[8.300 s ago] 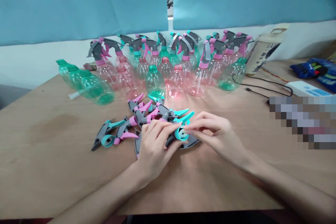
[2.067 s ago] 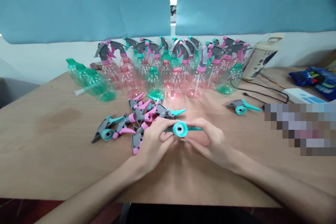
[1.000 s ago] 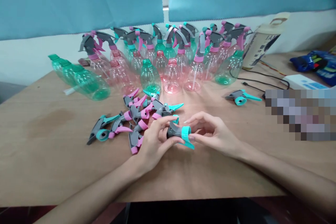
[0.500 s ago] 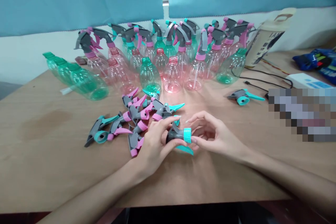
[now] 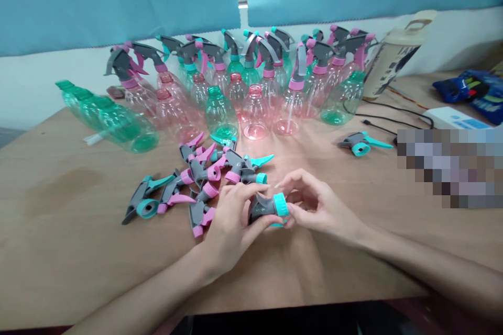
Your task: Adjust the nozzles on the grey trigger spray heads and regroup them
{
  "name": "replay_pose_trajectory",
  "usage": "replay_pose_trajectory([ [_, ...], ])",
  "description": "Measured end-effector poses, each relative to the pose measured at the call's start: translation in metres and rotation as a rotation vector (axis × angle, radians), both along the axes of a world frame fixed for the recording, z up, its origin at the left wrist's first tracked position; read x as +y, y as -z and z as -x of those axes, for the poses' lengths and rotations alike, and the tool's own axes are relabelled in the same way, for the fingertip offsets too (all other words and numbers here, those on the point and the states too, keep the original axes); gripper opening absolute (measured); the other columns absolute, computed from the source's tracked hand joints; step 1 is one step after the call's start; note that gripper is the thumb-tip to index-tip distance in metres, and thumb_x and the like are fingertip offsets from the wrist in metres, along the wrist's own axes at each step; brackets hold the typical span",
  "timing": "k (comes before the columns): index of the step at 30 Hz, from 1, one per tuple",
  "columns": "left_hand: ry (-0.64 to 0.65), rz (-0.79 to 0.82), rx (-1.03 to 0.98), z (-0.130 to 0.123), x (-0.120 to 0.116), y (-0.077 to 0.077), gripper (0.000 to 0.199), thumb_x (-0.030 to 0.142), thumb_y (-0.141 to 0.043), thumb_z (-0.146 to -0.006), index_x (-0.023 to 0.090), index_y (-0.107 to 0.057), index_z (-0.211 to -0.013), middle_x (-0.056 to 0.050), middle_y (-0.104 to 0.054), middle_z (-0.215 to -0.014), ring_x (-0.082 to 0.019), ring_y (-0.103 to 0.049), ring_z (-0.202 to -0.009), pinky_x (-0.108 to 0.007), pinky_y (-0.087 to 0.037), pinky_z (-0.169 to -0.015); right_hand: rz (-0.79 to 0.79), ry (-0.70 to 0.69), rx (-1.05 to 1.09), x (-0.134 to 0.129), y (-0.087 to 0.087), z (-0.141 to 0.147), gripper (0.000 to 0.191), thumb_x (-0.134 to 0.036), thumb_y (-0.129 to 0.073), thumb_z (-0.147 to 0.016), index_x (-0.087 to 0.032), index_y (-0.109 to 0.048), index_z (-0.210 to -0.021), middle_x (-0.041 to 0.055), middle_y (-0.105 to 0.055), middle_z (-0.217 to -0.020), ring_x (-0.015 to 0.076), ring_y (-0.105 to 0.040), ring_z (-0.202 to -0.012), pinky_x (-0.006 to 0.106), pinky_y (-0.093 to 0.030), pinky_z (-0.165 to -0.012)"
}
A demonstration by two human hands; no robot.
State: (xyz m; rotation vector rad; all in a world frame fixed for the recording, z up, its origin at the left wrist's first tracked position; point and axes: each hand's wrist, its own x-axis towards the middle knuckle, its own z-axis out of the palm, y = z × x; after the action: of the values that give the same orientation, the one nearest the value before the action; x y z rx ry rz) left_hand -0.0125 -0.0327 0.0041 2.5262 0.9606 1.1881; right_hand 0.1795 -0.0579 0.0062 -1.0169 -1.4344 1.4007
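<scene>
My left hand (image 5: 231, 214) is closed around a grey trigger spray head (image 5: 261, 208) with a turquoise screw collar (image 5: 280, 204), which faces right. The tip of its turquoise lever shows below my left thumb. My right hand (image 5: 310, 201) meets the collar's open end, thumb against the rim and other fingers curled behind it, partly hidden. To the left of my left hand lies a pile of loose spray heads with pink collars (image 5: 214, 172) and turquoise collars (image 5: 148, 208).
Behind the pile stand pink bottles (image 5: 255, 120) and green bottles (image 5: 222, 115), several topped with spray heads. Green bottles (image 5: 129, 125) line the left. Another spray head (image 5: 360, 145) lies right, near black cables (image 5: 396, 107), a tall tumbler (image 5: 393, 63) and a blue packet (image 5: 471, 91).
The held spray head has turned slightly, its collar tilting and its lever now mostly hidden behind my fingers. Both hands stay around it. The whole view has shifted a little.
</scene>
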Motion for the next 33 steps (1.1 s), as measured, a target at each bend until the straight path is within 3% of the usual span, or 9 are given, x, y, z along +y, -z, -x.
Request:
replay_pose_trajectory([
  [12,0.026,-0.102,0.012,-0.004,0.001,-0.005,0.027,0.044,-0.054,-0.089,0.019,-0.048,-0.096,-0.001,-0.062,-0.077,-0.016,-0.057,-0.069,-0.033,-0.041,-0.069,-0.028,0.051,-0.05,-0.006,-0.01,0.004,0.02,-0.015,-0.057,-0.077,-0.02,-0.048,-0.094,-0.0005,-0.057,-0.08,0.0119,-0.062,-0.062,0.026,-0.052,-0.052],
  [21,0.007,-0.111,0.003,-0.006,0.001,-0.005,0.024,0.039,-0.059,-0.087,0.019,-0.049,-0.096,0.0,-0.062,-0.075,-0.016,-0.056,-0.069,-0.032,-0.039,-0.07,-0.046,0.096,0.074,-0.005,-0.006,0.008,0.037,-0.012,-0.059,-0.077,-0.024,-0.024,-0.075,-0.0018,-0.058,-0.085,0.0094,-0.06,-0.061,0.024,-0.048,-0.051],
  [28,0.075,-0.078,-0.006,-0.005,0.001,-0.005,0.025,0.03,-0.071,-0.079,0.02,-0.051,-0.088,0.004,-0.064,-0.072,-0.014,-0.056,-0.066,-0.032,-0.035,-0.072,-0.13,0.108,0.017,-0.004,-0.001,0.003,0.03,-0.017,-0.056,-0.082,-0.024,-0.028,-0.076,-0.0024,-0.057,-0.076,0.0125,-0.061,-0.065,0.028,-0.052,-0.056],
  [33,0.067,-0.113,-0.016,-0.003,0.002,-0.008,0.023,0.029,-0.071,-0.079,0.02,-0.053,-0.09,0.003,-0.066,-0.075,-0.015,-0.057,-0.071,-0.032,-0.035,-0.072,-0.138,0.11,-0.06,-0.004,-0.009,-0.002,0.022,-0.019,-0.058,-0.082,-0.023,-0.038,-0.09,0.0012,-0.064,-0.086,0.0157,-0.066,-0.075,0.029,-0.056,-0.062],
])
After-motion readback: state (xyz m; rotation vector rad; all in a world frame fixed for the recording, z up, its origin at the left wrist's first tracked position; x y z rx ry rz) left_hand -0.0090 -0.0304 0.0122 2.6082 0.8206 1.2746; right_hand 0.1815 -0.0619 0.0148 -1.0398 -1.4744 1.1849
